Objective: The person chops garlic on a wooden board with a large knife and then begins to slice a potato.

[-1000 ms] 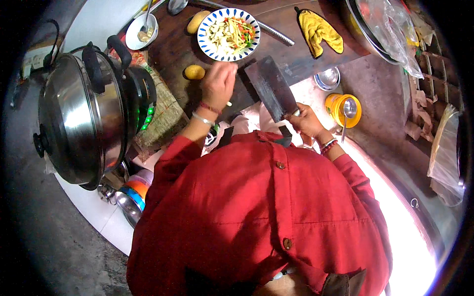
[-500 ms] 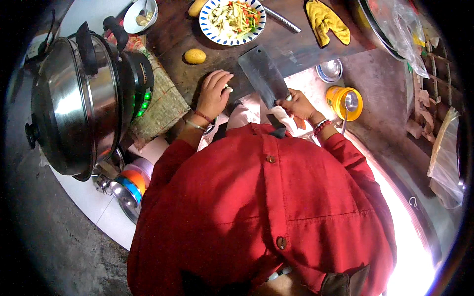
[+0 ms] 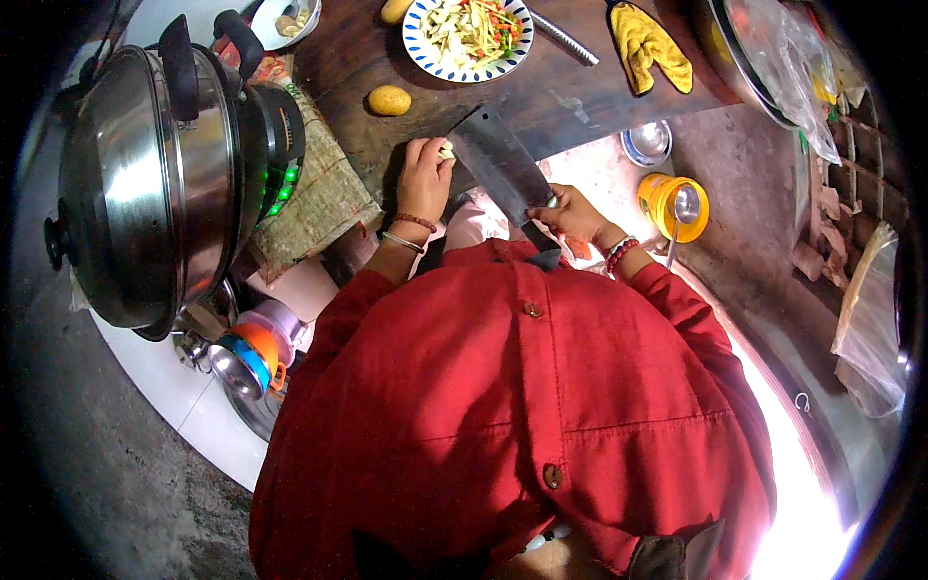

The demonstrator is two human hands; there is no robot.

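Observation:
My right hand [image 3: 570,213] grips the handle end of a broad dark cleaver [image 3: 498,166], whose blade slants up and left over the front edge of the wooden table [image 3: 333,58]. Close to the left side of the blade, my left hand [image 3: 425,184] has its fingers curled on a small pale piece of food [image 3: 446,151]; its kind I cannot make out. Beyond the left hand lies a yellow potato [image 3: 390,101]. A blue-patterned plate [image 3: 415,48] of cut pale, orange and green vegetables [image 3: 464,34] stands farther back.
At left, a large lidded steel pot [image 3: 126,184] sits over a unit with green lights. A white bowl [image 3: 280,34] and another potato [image 3: 394,10] are at the back. Yellow gloves [image 3: 650,53] lie right. Lower right are a metal bowl [image 3: 648,142] and a yellow bucket [image 3: 657,203].
The cleaver has shifted left, its blade now nearer my left fingers. My left hand has turned more upright, and the pale piece shows more at its fingertips. The whole view has shifted slightly.

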